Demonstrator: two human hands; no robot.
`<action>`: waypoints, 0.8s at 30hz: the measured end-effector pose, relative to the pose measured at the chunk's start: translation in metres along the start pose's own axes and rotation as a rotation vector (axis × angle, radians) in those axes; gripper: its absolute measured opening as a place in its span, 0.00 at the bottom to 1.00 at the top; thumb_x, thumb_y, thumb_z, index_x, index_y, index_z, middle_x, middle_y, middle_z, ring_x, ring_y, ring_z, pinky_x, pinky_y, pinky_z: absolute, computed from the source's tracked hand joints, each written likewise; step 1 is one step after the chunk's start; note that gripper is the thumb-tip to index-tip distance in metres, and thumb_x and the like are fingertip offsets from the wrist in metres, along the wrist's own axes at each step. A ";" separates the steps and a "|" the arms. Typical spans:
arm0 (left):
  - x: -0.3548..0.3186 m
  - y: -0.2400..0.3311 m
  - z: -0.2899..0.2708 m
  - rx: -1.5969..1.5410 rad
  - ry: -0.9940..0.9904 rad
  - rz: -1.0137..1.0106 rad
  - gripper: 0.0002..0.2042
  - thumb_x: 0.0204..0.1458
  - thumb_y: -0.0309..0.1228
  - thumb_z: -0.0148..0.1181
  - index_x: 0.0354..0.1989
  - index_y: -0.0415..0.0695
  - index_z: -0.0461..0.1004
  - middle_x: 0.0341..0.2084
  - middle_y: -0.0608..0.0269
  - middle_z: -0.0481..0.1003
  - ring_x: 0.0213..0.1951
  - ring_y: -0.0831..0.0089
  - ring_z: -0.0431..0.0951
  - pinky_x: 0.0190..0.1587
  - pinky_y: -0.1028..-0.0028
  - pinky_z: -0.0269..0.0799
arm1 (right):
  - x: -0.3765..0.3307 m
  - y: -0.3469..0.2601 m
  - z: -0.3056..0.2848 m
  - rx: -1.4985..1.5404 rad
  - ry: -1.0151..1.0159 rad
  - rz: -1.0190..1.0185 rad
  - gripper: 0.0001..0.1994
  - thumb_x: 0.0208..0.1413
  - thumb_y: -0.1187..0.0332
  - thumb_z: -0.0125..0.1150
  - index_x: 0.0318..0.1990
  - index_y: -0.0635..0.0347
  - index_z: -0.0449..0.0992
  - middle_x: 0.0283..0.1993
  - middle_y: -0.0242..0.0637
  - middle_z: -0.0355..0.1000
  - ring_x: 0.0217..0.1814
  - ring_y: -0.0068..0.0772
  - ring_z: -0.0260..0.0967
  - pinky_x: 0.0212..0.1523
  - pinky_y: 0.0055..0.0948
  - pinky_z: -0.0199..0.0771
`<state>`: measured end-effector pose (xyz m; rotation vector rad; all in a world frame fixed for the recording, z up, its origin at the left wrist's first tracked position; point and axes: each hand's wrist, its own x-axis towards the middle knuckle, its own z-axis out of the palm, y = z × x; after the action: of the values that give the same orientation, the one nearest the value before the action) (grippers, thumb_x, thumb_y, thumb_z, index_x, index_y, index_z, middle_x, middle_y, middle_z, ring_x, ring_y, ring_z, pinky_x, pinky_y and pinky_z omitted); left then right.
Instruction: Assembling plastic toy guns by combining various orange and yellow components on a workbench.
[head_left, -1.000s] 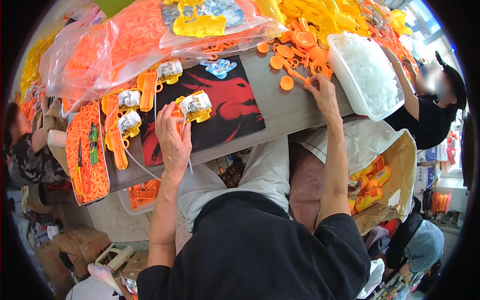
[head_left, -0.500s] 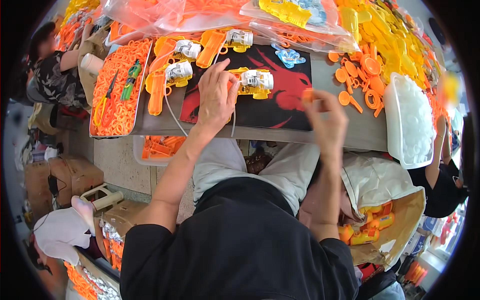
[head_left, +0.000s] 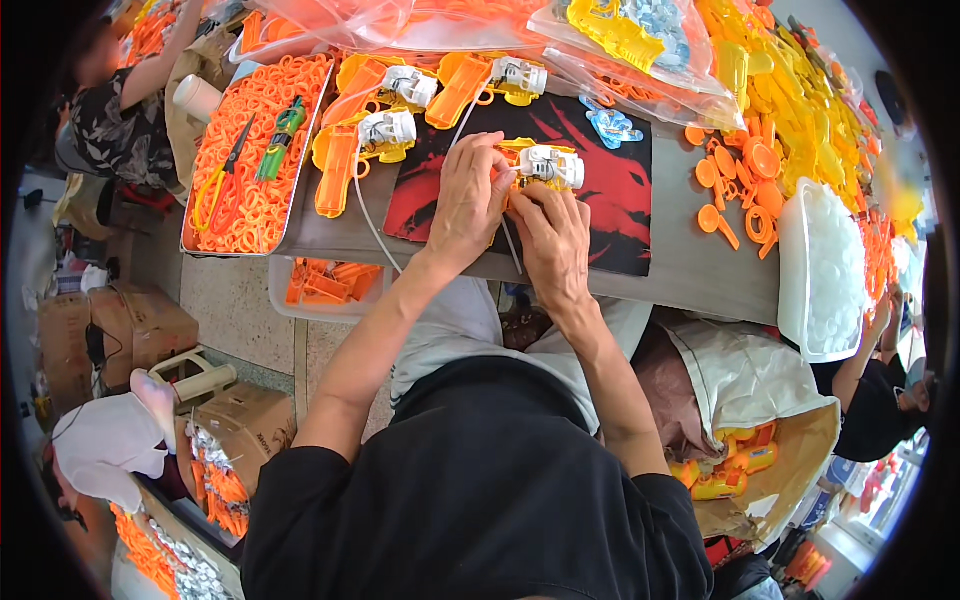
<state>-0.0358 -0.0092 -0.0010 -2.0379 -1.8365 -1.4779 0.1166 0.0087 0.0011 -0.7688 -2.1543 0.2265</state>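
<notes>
A person in a black short-sleeved top sits at a grey tabletop (head_left: pixel 725 288), both bare hands meeting over a half-built toy of yellow plastic shell and white mechanism (head_left: pixel 548 165). It lies on a thin black mat printed with splashes of red (head_left: pixel 622 240), near the mat's upper middle. Its long axis runs nearly left to right, dipping slightly rightward, with the round white end pointing right; a thin pale tube (head_left: pixel 512 248) trails from under the hands toward the mat's near edge. The left grip (head_left: pixel 468 200) is closed on the toy's left end, fingers bent. The right grip (head_left: pixel 552 240) curls its fingertips against the toy's lower edge; whether it pinches anything there, I cannot tell.

To the upper left lie three similar toys with smooth orange handles (head_left: pixel 340 175), their white ends also facing right. Beside them, a shallow rectangular tray (head_left: pixel 325 95) brims with glossy orange rings, scissors with yellow and orange handles (head_left: pixel 222 180) resting on top. To the right are loose round orange pieces (head_left: pixel 708 218) and a translucent white bin (head_left: pixel 822 345).

Below the tabletop at right, an open sack (head_left: pixel 735 360) holds yellow and orange parts. Brown cardboard boxes (head_left: pixel 150 325) stand at left.
</notes>
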 end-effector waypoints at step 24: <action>0.028 -0.027 -0.005 -0.068 -0.194 -0.017 0.14 0.46 0.39 0.73 0.26 0.45 0.74 0.31 0.59 0.68 0.41 0.61 0.70 0.53 0.61 0.63 | -0.027 -0.019 0.011 -0.450 -0.100 -0.114 0.24 0.48 0.72 0.59 0.56 0.70 0.75 0.61 0.39 0.68 0.55 0.35 0.67 0.62 0.43 0.60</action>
<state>-0.0642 0.0178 0.0050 -2.2771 -1.8981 -1.4095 0.1127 -0.0214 -0.0163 -0.8929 -2.3686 -0.2967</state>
